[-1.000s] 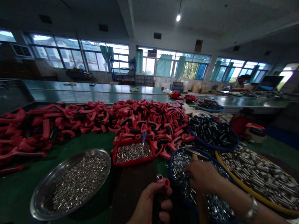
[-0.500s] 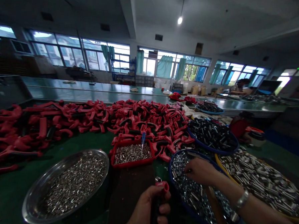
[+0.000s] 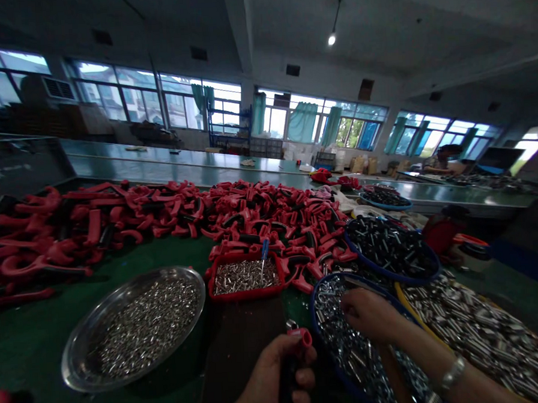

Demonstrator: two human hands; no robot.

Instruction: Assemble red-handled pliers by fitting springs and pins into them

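My left hand [image 3: 271, 379] is closed around a red-and-black handle [image 3: 295, 350] held upright at the bottom centre, with a small metal piece at its top. My right hand [image 3: 367, 313] reaches into a blue-rimmed basin [image 3: 318, 283] full of small shiny metal parts, fingers curled down among them; what they hold is hidden. A watch sits on that wrist [image 3: 452, 375]. A dark board [image 3: 244, 341] lies on the green table just ahead of my left hand.
A steel pan [image 3: 78, 356] of small metal pins lies left; a red tray [image 3: 243, 275] of pins lies ahead. A long heap of red handles [image 3: 161, 216] runs behind. Right are a yellow-rimmed basin [image 3: 402, 297] and a blue basin [image 3: 391, 246] of metal parts. A person sits far right.
My right hand has shifted slightly forward and left within the blue basin. My left hand keeps hold of the handle. The view has tilted up a little.
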